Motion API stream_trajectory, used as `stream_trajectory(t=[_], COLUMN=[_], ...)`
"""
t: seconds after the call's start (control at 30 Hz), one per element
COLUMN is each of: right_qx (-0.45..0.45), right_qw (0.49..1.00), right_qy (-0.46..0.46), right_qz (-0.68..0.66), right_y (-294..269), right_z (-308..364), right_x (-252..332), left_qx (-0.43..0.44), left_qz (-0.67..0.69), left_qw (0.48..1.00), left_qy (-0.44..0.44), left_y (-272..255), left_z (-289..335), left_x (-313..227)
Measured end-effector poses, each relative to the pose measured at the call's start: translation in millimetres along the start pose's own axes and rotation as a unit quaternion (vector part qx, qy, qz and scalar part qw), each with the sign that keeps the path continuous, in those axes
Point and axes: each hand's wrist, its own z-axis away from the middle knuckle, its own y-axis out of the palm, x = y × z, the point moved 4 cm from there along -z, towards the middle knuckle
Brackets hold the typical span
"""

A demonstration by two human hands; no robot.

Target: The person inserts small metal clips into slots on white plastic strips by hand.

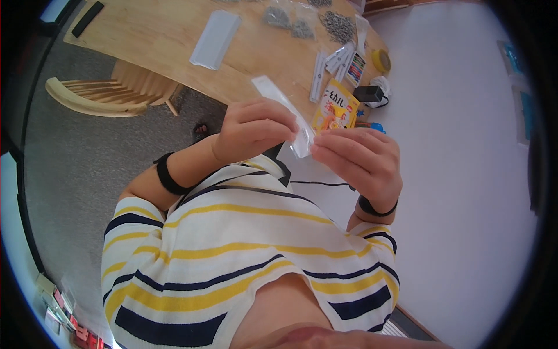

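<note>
**Two hands pinch a slim clear packet above a cluttered wooden table**

Nearest the camera, at 6 o'clock, a striped shirt (232, 256) in white, yellow and navy fills the lower frame. Just above it, at centre, the left hand (253, 128) and the right hand (360, 160), each with a dark wristband, meet on a narrow transparent packet (285, 110). The left hand's fingers curl around its middle; the right hand's fingertips (319, 145) pinch its lower end. The packet slants up toward 11 o'clock. Just beyond, at 1 o'clock, a yellow pouch (337, 107) lies on the wooden table (163, 35), with a yellow tape roll (381, 59) and a black adapter (367, 93) near it. Farther off, at 12 o'clock, lie a flat white sleeve (215, 39) and small bags of metal parts (302, 23). At 10 o'clock stands a wooden chair (99, 96).
</note>
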Motion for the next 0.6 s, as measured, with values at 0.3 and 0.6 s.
stream_trajectory(t=[0.3,0.6], right_qx=[0.044,0.043], right_qw=[0.998,0.998], right_qy=[0.014,0.036], right_qz=[0.034,0.017], right_y=[9,18], right_z=[-11,-14], right_x=[-7,-12], left_qx=[-0.019,-0.02], left_qz=[0.031,-0.004], left_qw=[0.999,1.0], left_qy=[-0.025,0.006], left_y=[-6,-8], left_z=[4,9], left_x=[10,12])
